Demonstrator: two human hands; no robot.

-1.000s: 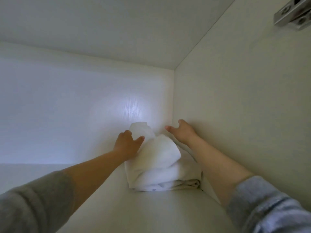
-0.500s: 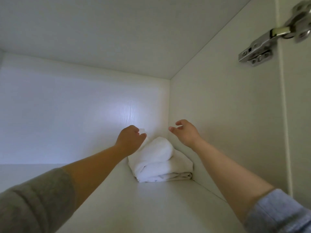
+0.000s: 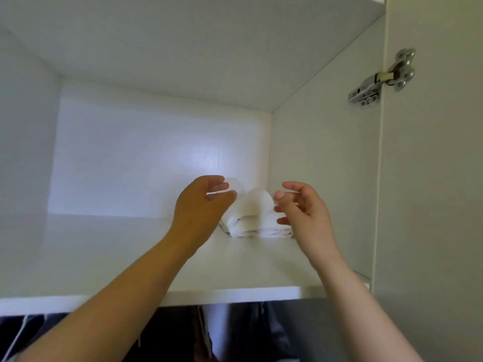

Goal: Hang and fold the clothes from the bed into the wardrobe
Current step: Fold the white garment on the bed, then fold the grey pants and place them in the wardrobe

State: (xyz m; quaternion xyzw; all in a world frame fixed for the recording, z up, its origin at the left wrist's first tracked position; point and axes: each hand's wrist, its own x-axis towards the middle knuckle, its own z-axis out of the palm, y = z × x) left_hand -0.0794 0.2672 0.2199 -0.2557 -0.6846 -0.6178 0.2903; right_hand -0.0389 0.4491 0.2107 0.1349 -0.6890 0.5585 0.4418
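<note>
While I am holding both arms up into the upper wardrobe compartment, my left grip (image 3: 202,205) and my right grip (image 3: 307,209) are hovering side by side over the shelf (image 3: 117,259). Both are released, the fingers loosely curled and grasping nothing. The folded white cloth (image 3: 254,218) is lying on the shelf between the two grips and just behind them. Dark clothes (image 3: 251,333) are hanging below both grips, under the shelf edge. A metal hinge (image 3: 384,77) is sitting high above my right grip.
</note>
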